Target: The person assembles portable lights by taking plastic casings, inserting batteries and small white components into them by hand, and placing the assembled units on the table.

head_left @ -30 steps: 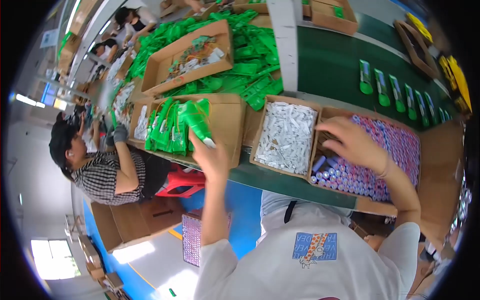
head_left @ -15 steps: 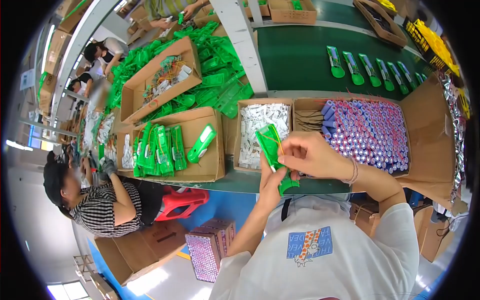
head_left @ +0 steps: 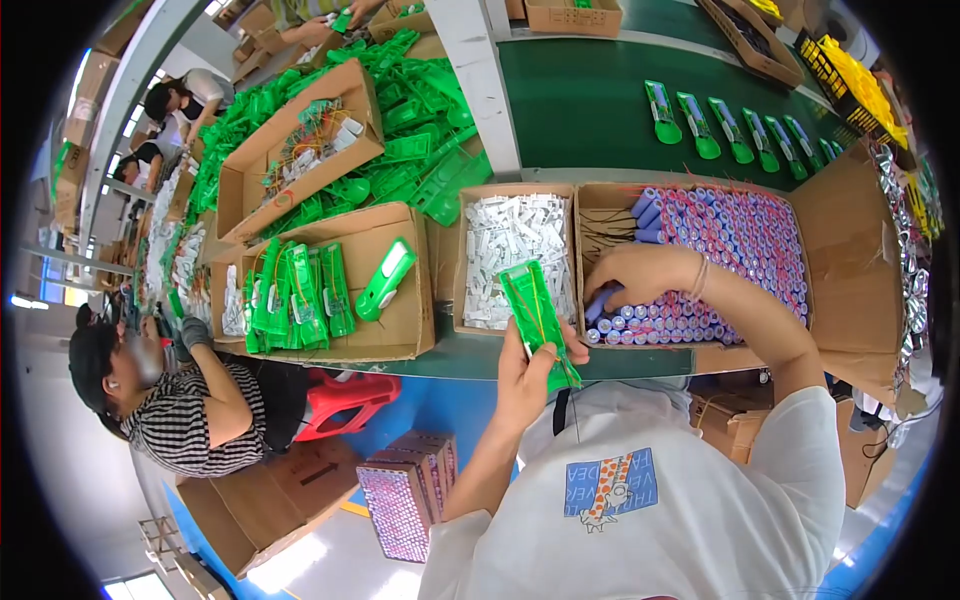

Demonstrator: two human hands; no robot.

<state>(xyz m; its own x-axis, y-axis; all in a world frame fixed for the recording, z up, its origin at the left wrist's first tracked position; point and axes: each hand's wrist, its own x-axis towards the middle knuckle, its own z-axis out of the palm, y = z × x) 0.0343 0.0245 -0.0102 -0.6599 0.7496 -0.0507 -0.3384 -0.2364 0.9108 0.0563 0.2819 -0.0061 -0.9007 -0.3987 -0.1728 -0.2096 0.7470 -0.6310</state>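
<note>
My left hand [head_left: 522,372] is closed around a green plastic casing [head_left: 530,300], with thin orange and yellow wires inside it. The casing is held tilted in front of the box of small white plastic parts [head_left: 505,240]. My right hand [head_left: 650,270] reaches into the carton of purple cylindrical batteries [head_left: 730,250]. Its fingers are closed on one battery [head_left: 600,302] at the left end of the rows; the fingertips are partly hidden. Red wires stick up from many of the batteries.
On the left, a carton [head_left: 420,300] contains several green casings. Behind it, another carton [head_left: 235,200] of wired parts rests on a heap of green casings [head_left: 420,110]. A conveyor belt [head_left: 590,90] carries a row of casings. A co-worker [head_left: 190,410] sits at left.
My right hand has left the casing and moved right into the battery carton, closing on a battery. My left hand still holds the casing, now slightly lower. The whole view has shifted slightly.
</note>
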